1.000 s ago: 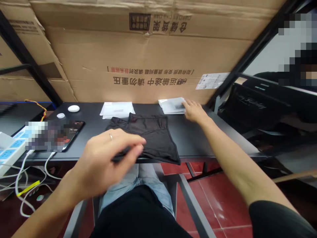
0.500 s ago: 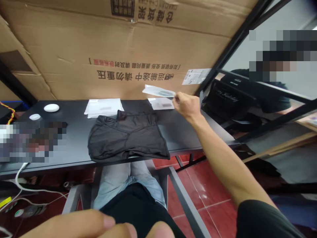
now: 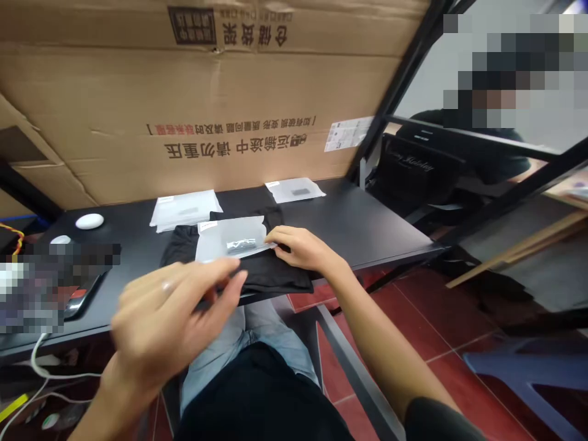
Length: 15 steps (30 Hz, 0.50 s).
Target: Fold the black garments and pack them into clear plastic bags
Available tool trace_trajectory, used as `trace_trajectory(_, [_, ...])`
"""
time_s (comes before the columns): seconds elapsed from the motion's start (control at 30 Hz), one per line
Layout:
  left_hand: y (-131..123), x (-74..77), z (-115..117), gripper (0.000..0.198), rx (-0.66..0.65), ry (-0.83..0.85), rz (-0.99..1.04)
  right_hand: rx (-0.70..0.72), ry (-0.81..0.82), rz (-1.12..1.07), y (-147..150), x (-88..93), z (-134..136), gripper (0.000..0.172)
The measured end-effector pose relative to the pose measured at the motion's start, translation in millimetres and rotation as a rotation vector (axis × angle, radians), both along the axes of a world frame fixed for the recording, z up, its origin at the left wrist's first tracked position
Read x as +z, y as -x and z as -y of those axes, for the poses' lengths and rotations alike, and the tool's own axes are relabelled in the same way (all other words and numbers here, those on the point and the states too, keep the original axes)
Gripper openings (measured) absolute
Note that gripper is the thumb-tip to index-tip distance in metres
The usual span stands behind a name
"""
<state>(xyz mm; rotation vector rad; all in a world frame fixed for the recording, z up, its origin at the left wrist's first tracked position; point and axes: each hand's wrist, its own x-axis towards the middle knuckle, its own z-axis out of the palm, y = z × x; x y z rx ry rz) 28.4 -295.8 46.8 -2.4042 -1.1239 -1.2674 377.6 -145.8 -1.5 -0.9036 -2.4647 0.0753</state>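
A folded black garment [image 3: 271,275] lies at the front edge of the black table [image 3: 358,226]. My right hand [image 3: 301,248] pinches the right end of a clear plastic bag [image 3: 229,239] and holds it just above the garment. Raised close to the camera, my left hand [image 3: 174,312] has its fingers stretched toward the bag's near edge, a ring on one finger; nothing shows in it.
A stack of clear bags [image 3: 186,208] lies behind the garment, another [image 3: 296,190] at the back right. Two white round objects [image 3: 89,221] sit at the left. A cardboard wall [image 3: 206,92] backs the table. Another person sits beyond the black frame at right.
My right hand lifted a clear bag from the back-right stack and brought it over the garment. My left hand dropped low, then rose toward the bag.
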Motion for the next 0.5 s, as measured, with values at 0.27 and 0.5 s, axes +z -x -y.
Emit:
trace_trajectory(0.27, [-110.7, -21.7, -117.8, 0.02, 0.04, 0.33, -0.391, -0.067, 0.201, -0.29, -5.8, -15.9, -4.5, 0.015])
trace_trajectory(0.5, [-136.4, -38.9, -132.0, 0.02, 0.078, 0.274, -0.477, -0.063, 0.18, -0.323, -6.6, -14.7, -6.0, 0.014])
